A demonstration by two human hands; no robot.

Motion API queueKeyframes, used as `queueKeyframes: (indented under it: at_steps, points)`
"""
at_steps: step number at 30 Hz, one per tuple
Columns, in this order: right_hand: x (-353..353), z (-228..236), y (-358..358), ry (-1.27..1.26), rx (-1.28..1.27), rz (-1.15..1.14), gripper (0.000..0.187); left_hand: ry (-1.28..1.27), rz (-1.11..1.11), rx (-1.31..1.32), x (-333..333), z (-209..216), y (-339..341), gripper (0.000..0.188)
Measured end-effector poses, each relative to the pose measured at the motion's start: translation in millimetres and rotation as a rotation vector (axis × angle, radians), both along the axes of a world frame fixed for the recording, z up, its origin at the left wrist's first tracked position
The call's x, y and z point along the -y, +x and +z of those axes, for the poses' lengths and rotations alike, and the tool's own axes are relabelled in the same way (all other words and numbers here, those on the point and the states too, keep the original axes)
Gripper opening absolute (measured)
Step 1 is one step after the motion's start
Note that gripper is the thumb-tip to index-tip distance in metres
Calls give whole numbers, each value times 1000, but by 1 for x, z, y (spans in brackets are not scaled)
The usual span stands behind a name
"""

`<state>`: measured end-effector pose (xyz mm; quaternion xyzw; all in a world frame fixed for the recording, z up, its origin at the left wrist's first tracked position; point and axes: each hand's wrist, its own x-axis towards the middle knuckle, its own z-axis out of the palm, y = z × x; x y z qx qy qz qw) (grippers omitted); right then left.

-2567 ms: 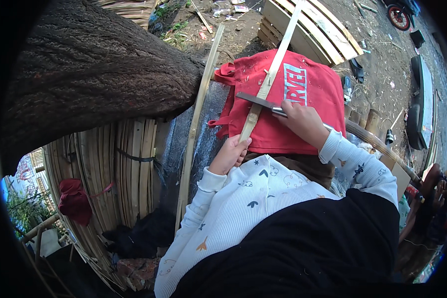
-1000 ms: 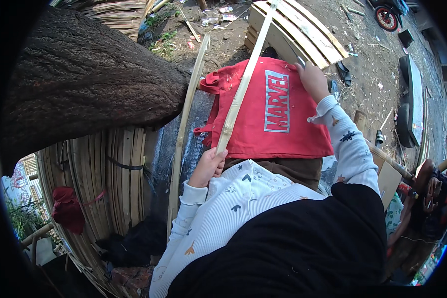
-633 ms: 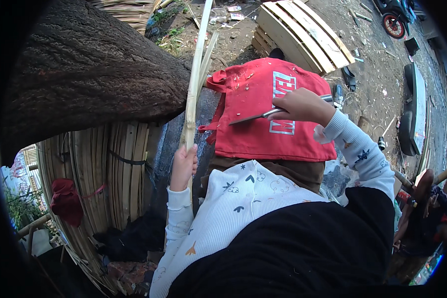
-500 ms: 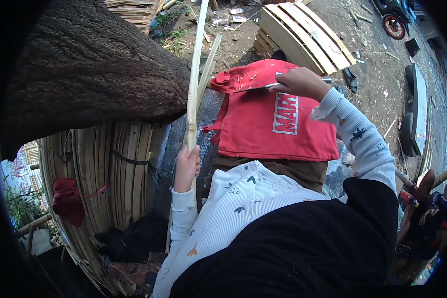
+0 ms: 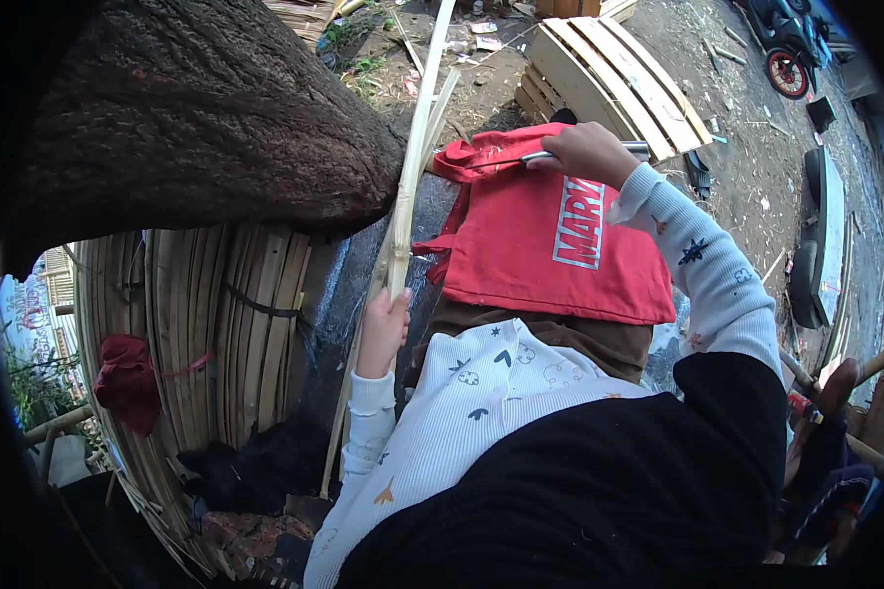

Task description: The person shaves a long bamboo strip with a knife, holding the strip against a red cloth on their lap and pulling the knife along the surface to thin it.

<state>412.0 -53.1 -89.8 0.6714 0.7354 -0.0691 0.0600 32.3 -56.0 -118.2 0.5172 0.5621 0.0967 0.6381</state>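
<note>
My left hand (image 5: 381,334) is closed around a long pale bamboo strip (image 5: 415,157) that rises steeply away from me, left of my lap. A second split strip (image 5: 446,96) runs close beside it. In my right hand (image 5: 593,154) is a knife (image 5: 534,156) with a metal handle, its thin dark blade pointing left toward the strips but apart from them. Beneath the knife, a red cloth bag (image 5: 506,250) with white lettering covers my lap. Small pale shavings lie on the bag's far edge.
A thick tree trunk (image 5: 226,128) leans in at the left, close to the strips. Below it stand bundled bamboo slats (image 5: 182,334) with a red cloth (image 5: 128,383). A wooden slatted crate (image 5: 609,79) sits beyond my right hand. Further right are a sandal (image 5: 698,174) and a motorbike (image 5: 791,54).
The view has shifted slightly, so the surroundings sit differently. The strip in my left hand now leans more to the right. My right hand still grips the knife above the bag.
</note>
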Motion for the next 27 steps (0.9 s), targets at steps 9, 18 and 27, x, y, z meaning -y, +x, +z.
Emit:
queueKeyframes:
  at_steps: [9, 18, 27]
  points:
    - [8, 7, -6, -97, -143, 26, 53, 55, -11, -11, 0, -4, 0, 25]
    - [-7, -1, 26, 102, 80, -223, 54, 84, -39, 0, 0, -9, 5, 24]
    - [-9, 16, -5, -143, -8, -4, 56, 62, -13, -20, 1, -6, 16, 22]
